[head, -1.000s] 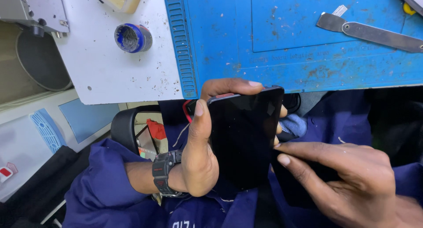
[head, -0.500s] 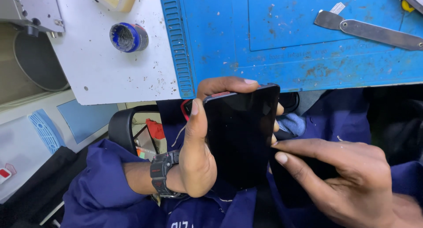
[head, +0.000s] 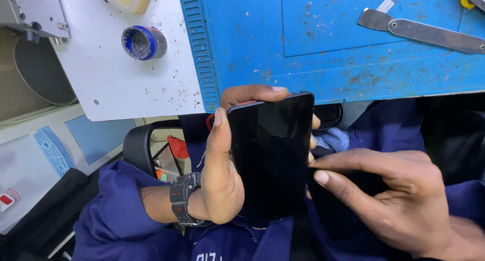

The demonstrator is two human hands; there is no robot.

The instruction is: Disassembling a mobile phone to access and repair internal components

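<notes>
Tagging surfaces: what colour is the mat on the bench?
Blue, scuffed and stained; mat shows best in the head view.

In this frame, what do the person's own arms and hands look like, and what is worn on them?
Both hands are bare, no gloves. The left hand has a dark wristwatch with red accents, its blue sleeve pushed up the forearm. The right hand shows no ring or watch; its wrist runs out of frame.

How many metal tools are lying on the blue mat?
1: a flat grey metal tool lies on the blue mat at the top right. More may lie beyond the picture's edge.
</notes>
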